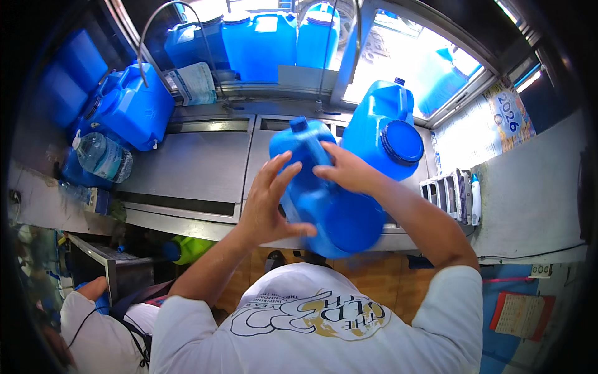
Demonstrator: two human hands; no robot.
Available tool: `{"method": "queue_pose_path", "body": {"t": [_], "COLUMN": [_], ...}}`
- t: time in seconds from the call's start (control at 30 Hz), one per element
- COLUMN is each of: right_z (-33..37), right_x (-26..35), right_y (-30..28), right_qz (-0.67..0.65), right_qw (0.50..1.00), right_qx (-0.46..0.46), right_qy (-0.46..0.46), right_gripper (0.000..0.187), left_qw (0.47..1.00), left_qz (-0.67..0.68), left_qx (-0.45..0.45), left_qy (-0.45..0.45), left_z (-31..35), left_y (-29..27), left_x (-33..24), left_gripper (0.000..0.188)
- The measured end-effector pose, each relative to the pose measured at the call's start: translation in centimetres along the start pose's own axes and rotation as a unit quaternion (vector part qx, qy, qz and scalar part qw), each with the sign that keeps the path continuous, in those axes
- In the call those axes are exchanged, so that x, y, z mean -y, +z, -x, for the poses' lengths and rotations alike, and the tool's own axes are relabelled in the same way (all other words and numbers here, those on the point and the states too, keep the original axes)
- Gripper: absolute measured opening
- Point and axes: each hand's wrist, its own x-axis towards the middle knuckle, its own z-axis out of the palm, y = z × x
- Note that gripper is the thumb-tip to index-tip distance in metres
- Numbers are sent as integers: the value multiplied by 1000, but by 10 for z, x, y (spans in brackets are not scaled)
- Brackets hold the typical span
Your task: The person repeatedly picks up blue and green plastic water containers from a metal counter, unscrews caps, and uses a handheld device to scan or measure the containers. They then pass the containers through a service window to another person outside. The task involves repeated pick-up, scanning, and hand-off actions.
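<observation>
A blue plastic water jug [324,199] is tilted on its side above the steel counter [193,165], its small blue cap pointing up and away. My left hand [269,199] presses flat on its near left side with fingers spread. My right hand [346,168] lies over its top right, next to the handle. Between them the two hands hold the jug up. A second blue jug [386,128] with a wide round lid stands just behind it to the right.
Another blue jug [131,106] and a clear round water bottle [103,156] sit at the counter's left end. Several blue containers [274,37] line the window ledge. A curved metal spout [149,43] arches over the counter. Another person [93,311] in white is at lower left.
</observation>
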Motion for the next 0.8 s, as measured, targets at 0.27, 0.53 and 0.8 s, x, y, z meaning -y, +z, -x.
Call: {"method": "queue_pose_path", "body": {"t": [0.27,0.53,0.8], "right_z": [-98,62,63], "right_x": [78,-44,-288], "right_y": [33,-68,-380], "right_qz": [3,-221,-284], "right_qw": [969,954,831], "right_qx": [-163,-23,-478], "right_qy": [-185,-201,-6], "right_gripper": [56,30,34], "left_qw": [976,944,995], "left_qz": [-120,-286,10], "left_qx": [-59,-135,-32], "left_qy": [-175,-94,-93], "left_z": [33,-5,-78], "left_y": [-31,-14,202], "left_x": [72,63,-3], "left_gripper": [112,114,136]}}
